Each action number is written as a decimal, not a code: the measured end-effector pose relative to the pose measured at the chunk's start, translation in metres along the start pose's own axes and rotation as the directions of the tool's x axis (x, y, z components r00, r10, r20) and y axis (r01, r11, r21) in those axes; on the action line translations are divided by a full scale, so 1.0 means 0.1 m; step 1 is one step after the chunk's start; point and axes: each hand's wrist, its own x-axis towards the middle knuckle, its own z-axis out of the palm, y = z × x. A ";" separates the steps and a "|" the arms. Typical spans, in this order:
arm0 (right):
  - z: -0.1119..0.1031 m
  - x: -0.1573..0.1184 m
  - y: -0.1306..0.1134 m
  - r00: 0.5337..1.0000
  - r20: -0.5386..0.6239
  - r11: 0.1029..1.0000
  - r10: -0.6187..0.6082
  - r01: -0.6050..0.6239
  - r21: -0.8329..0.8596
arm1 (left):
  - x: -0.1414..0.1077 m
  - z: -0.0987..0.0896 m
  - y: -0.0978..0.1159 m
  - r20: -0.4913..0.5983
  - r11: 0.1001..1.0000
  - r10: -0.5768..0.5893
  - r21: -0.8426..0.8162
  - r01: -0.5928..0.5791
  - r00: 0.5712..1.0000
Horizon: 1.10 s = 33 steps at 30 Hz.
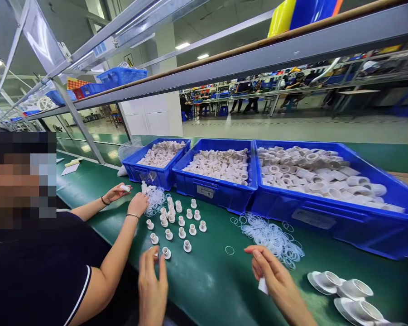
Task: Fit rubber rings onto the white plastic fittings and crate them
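My left hand (152, 287) is at the near table edge, thumb and fingers apart. Just behind its fingertips is a white flanged bushing, mostly hidden; whether they touch it I cannot tell. Another white flanged bushing (166, 253) stands beside the thumb. My right hand (275, 283) is above the table with its fingers curled in. A white plastic piece (263, 286) pokes out below them, its full shape hidden. One loose clear ring (229, 250) lies left of that hand, and a pile of clear rings (271, 237) is behind it.
Three blue bins (215, 192) of white tubular parts line the back. Several flanged bushings (182, 232) stand at centre-left; larger flanged pieces (355, 290) lie at right. A co-worker's hands (139, 204) handle white parts by a second ring pile (155, 202). A shelf rail (224, 68) crosses above.
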 end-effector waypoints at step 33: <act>0.15 0.18 -0.14 0.877 0.478 0.906 -0.044 0.237 -0.350 | -0.43 0.82 0.16 0.685 0.805 0.006 -0.435 0.403 0.729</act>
